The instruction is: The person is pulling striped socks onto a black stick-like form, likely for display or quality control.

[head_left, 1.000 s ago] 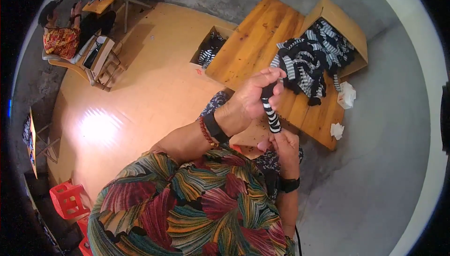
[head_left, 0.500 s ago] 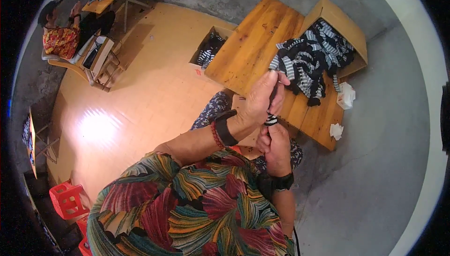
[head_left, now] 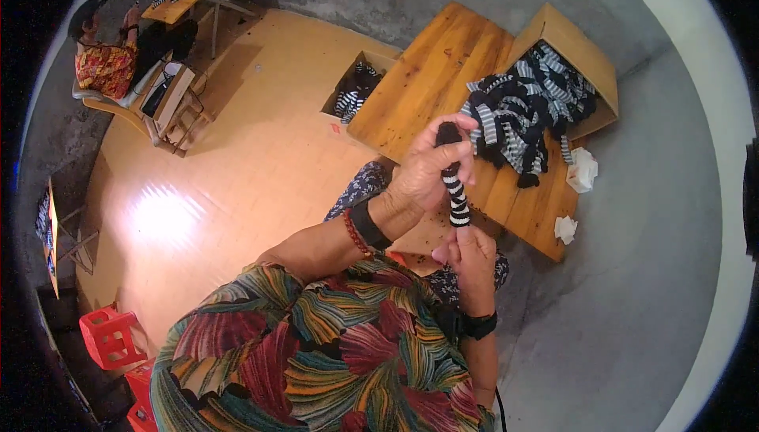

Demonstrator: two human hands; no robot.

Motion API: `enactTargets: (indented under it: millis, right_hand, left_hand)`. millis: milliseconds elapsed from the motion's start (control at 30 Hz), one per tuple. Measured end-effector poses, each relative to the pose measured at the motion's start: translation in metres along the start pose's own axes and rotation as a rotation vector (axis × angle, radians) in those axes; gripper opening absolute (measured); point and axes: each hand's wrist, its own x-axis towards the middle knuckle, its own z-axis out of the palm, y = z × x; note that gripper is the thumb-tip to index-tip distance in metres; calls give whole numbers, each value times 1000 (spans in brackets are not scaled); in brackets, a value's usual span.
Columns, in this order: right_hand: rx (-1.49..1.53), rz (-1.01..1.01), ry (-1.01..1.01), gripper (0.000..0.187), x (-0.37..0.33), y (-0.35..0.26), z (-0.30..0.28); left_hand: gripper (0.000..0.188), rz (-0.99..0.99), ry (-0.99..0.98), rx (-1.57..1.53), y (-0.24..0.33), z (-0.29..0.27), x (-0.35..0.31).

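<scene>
A narrow knitted piece (head_left: 457,196), striped black and white with a plain black end at the top, stands almost upright between my hands. My left hand (head_left: 419,169) is closed round its black upper part, thumb in front. Lower down, my right hand (head_left: 474,264) grips its striped bottom end with fingers and thumb. Whether it is a sock or a glove part I cannot tell. Just beyond my hands, a heap of striped grey and black knitwear (head_left: 506,120) spills from a tipped cardboard box (head_left: 597,76) onto the wooden table (head_left: 427,60).
Another cardboard box (head_left: 328,105) with striped knitwear stands on the floor left of the table. Crumpled white paper (head_left: 565,230) lies at the table's right edge. A person (head_left: 107,68) sits at another table (head_left: 170,11), far left. Red stools (head_left: 111,339) stand at lower left.
My hands have moved apart along the knitted piece. Its black end now shows above my left thumb, and more of its striped length is visible between my hands.
</scene>
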Motion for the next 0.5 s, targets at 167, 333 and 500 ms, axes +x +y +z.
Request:
enactTargets:
  millis: [167,333,500]
  right_hand:
    - [341,99,-29,31,4,5,11]
    - [429,161,-70,32,8,-12,14]
    - [604,239,-271,32,16,-17,13]
  left_hand:
    - [29,101,102,-15,-18,13,4]
    - [28,-13,51,44,-24,7,-7]
    - [24,-148,-100,-56,-10,8,-6]
